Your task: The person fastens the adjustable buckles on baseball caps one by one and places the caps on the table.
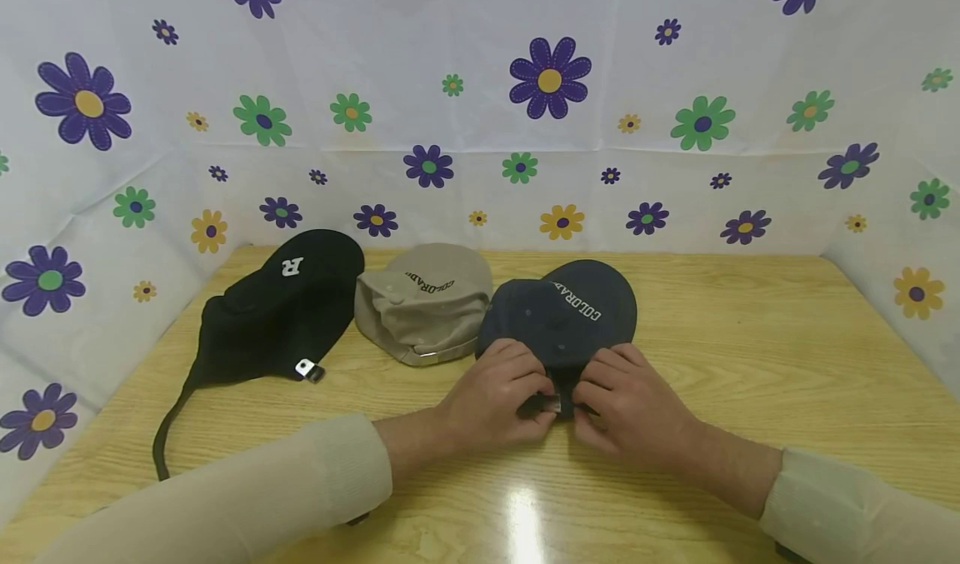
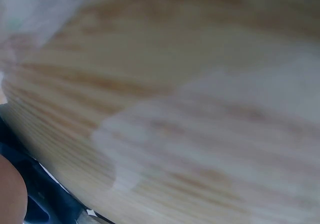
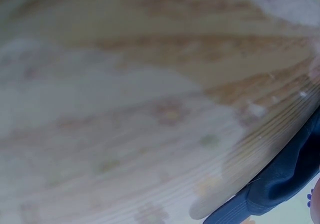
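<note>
Against a white cloth printed with purple, green and yellow flowers [image 1: 637, 14], a navy fabric cap with white lettering [image 1: 558, 322] rested near the middle of a light wood-grain table [image 1: 750, 339]. A person's left hand [image 1: 498, 393] pinched its back band by a silver metal buckle [image 1: 552, 403]; the right hand [image 1: 633, 397] gripped the other side. Just left sat a beige fabric cap with dark lettering [image 1: 431, 297], then a black fabric cap bearing a white R [image 1: 262, 331].

White flower-printed cloth [image 1: 420, 31] hangs beyond the right grip [image 1: 632, 401]; under it, the wood-grained bench [image 1: 750, 322] catches bright glare [image 1: 523, 522] nearer the viewer.
</note>
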The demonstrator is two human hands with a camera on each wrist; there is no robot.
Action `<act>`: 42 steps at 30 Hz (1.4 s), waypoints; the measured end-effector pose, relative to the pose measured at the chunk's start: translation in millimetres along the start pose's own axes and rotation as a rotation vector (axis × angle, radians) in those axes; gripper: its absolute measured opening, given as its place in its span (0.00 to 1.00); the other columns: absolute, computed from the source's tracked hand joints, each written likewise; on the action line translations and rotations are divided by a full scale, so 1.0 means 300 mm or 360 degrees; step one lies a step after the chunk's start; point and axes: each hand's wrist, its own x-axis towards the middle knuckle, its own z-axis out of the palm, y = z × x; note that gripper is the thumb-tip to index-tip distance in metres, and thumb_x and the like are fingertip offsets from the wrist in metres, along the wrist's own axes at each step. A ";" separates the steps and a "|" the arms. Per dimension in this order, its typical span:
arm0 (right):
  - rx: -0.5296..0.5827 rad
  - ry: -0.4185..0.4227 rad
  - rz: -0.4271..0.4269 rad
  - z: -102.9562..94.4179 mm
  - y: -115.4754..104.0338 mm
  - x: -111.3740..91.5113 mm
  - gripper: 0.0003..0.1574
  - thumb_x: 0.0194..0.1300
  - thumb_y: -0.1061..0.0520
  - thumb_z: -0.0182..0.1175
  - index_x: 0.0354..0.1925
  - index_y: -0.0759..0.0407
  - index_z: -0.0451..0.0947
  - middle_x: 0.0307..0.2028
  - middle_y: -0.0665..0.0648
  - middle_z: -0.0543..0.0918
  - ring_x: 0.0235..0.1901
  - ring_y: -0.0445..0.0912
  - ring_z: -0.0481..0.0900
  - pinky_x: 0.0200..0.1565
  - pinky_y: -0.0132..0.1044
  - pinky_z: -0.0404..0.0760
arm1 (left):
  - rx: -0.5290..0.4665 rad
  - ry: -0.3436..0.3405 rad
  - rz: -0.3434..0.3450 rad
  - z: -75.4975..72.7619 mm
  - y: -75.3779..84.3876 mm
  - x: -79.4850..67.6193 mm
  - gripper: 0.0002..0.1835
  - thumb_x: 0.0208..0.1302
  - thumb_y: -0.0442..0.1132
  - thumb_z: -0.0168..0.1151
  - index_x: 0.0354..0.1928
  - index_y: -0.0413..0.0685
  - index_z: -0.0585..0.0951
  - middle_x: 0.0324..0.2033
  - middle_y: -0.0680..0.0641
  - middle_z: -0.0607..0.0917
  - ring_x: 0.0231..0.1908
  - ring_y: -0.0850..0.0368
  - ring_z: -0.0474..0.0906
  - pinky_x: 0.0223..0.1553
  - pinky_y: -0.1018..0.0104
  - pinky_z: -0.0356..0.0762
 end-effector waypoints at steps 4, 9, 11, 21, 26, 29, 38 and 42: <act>0.0004 0.0001 0.0005 0.000 0.001 0.001 0.02 0.50 0.57 0.61 0.24 0.51 0.77 0.26 0.48 0.76 0.32 0.45 0.71 0.41 0.43 0.71 | 0.0001 0.0014 0.0001 0.002 0.000 -0.001 0.05 0.50 0.41 0.70 0.28 0.51 0.84 0.29 0.55 0.81 0.34 0.60 0.76 0.47 0.65 0.75; 0.0010 0.0016 0.0003 0.003 0.001 0.002 0.02 0.49 0.57 0.60 0.23 0.51 0.76 0.26 0.48 0.75 0.31 0.45 0.71 0.41 0.43 0.71 | 0.0001 0.0012 -0.0003 0.001 0.000 0.000 0.05 0.50 0.41 0.70 0.28 0.51 0.84 0.28 0.55 0.81 0.33 0.60 0.76 0.46 0.65 0.74; 0.0015 0.0020 0.0005 0.003 0.001 0.003 0.02 0.49 0.57 0.60 0.23 0.51 0.76 0.26 0.48 0.75 0.31 0.45 0.71 0.41 0.43 0.71 | 0.0000 0.0007 -0.0004 0.000 0.000 0.000 0.05 0.50 0.41 0.70 0.28 0.51 0.84 0.28 0.55 0.81 0.33 0.60 0.76 0.46 0.65 0.74; 0.0041 -0.0054 0.0063 0.004 0.001 -0.004 0.07 0.54 0.54 0.61 0.32 0.54 0.79 0.31 0.49 0.78 0.35 0.45 0.73 0.43 0.44 0.72 | -0.0023 0.0007 -0.0042 -0.001 0.003 0.000 0.06 0.49 0.41 0.72 0.27 0.50 0.84 0.29 0.55 0.81 0.34 0.61 0.76 0.47 0.65 0.75; 0.0077 -0.0070 0.0041 0.006 0.001 -0.006 0.11 0.57 0.50 0.62 0.38 0.54 0.80 0.34 0.48 0.80 0.37 0.44 0.75 0.44 0.44 0.72 | -0.0018 0.0010 -0.0033 0.001 0.003 0.000 0.07 0.48 0.42 0.73 0.28 0.50 0.84 0.29 0.55 0.81 0.34 0.61 0.76 0.47 0.65 0.75; 0.0087 -0.0065 0.0031 0.007 0.000 -0.005 0.12 0.56 0.51 0.64 0.39 0.54 0.80 0.34 0.48 0.80 0.37 0.44 0.75 0.45 0.43 0.72 | -0.0018 0.0015 -0.0028 0.002 0.002 0.001 0.07 0.48 0.41 0.73 0.28 0.50 0.84 0.29 0.55 0.81 0.34 0.61 0.76 0.47 0.65 0.75; 0.0069 -0.0052 0.0039 0.008 -0.003 -0.001 0.12 0.51 0.55 0.67 0.36 0.54 0.80 0.33 0.48 0.81 0.37 0.44 0.75 0.44 0.43 0.72 | -0.0030 0.0013 -0.0037 0.002 0.001 0.001 0.06 0.49 0.41 0.72 0.28 0.51 0.84 0.29 0.56 0.81 0.34 0.61 0.76 0.46 0.65 0.74; 0.0056 -0.0052 0.0031 0.008 -0.004 0.000 0.11 0.50 0.56 0.69 0.35 0.53 0.81 0.33 0.48 0.81 0.36 0.44 0.75 0.44 0.43 0.72 | -0.0022 0.0016 -0.0034 0.002 0.001 0.001 0.06 0.50 0.42 0.72 0.28 0.51 0.84 0.29 0.55 0.81 0.34 0.61 0.76 0.46 0.66 0.74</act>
